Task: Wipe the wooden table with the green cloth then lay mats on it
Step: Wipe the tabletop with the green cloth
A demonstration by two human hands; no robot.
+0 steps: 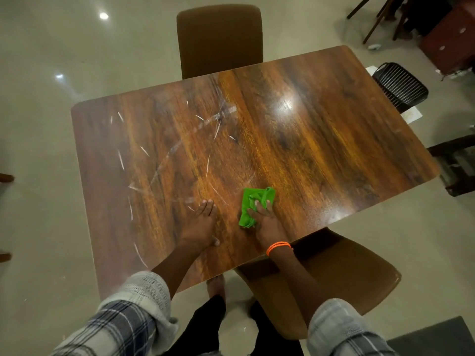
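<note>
The wooden table (308, 129) fills the middle of the head view, its left half streaked with white marks and smears. A crumpled green cloth (253, 201) lies near the front edge. My right hand (264, 219) lies on the cloth and presses it onto the table, fingers spread over it. Flat on the bare wood to the left of the cloth, my left hand (201, 224) rests with straight fingers. No mats are in view.
A brown chair (219, 37) stands at the table's far side and another brown chair (341, 273) at the near right. A black wire basket (399, 84) and dark furniture (447, 37) sit beyond the right end. My feet stand on the pale floor (51, 60).
</note>
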